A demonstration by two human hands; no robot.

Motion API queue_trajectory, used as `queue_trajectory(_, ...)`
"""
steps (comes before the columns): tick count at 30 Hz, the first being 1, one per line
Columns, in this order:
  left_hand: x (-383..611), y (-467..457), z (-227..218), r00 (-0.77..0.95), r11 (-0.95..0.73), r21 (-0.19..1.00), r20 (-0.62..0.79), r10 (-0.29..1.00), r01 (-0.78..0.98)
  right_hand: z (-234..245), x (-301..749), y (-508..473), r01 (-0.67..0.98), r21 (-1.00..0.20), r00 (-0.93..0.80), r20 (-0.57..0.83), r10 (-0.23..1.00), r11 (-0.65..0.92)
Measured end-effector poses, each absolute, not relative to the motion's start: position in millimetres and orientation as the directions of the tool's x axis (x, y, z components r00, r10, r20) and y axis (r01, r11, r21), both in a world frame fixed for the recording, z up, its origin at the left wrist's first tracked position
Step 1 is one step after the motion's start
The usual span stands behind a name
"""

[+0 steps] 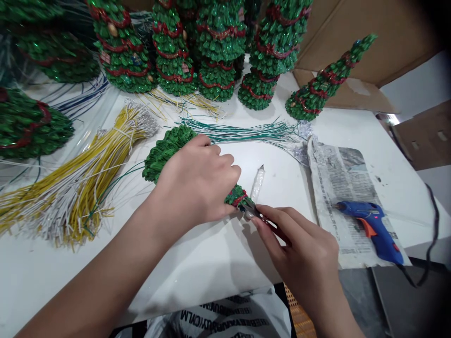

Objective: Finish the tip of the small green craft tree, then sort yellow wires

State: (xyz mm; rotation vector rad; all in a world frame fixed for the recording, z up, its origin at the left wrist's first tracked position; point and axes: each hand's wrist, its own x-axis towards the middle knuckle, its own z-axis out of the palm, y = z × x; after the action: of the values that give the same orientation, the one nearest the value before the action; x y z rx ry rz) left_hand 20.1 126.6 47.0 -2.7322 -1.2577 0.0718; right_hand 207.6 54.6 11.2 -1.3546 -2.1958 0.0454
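Observation:
My left hand (199, 180) is wrapped round a small green Christmas tree figurine (169, 148) with red garland, which lies on its side on the white table. The tree's wide base points to the upper left, and its tip sticks out below my fingers. Thin green wires trail from the base. My right hand (299, 244) grips dark-handled pliers (251, 207), whose metal jaws are at the tree's tip. What exactly the jaws hold is too small to tell. Just beyond the tip lies a white-wrapped, pointed tool (258, 182).
Several decorated trees (220, 56) stand along the back. A bundle of yellow and white wires (116, 155) lies at left, with green wires (243, 131) behind my hands. At right, a blue glue gun (373, 225) rests on newspaper (331, 183), its cord hanging off the edge.

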Motion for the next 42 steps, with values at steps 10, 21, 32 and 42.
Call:
queue_trajectory(10,20.8,126.9,48.4,0.633,-0.628,-0.119,0.004,0.774,0.769,12.2,204.2,51.5,0.808,-0.389,-0.274,0.418,0.866,0.443)
queue_trajectory(21,21.2,126.8,47.3,0.631,-0.626,-0.097,0.025,0.775,0.773,8.6,198.1,51.8,0.800,-0.466,-0.186,0.406,0.895,0.377)
queue_trajectory(32,21.3,126.7,48.5,0.628,-0.625,-0.108,0.002,0.778,0.773,11.0,196.6,51.8,0.795,-0.455,-0.204,0.423,0.883,0.402)
queue_trajectory(42,21.3,127.3,47.3,0.632,-0.625,-0.137,0.003,0.775,0.768,6.9,200.2,50.3,0.765,-0.512,-0.175,0.418,0.891,0.390)
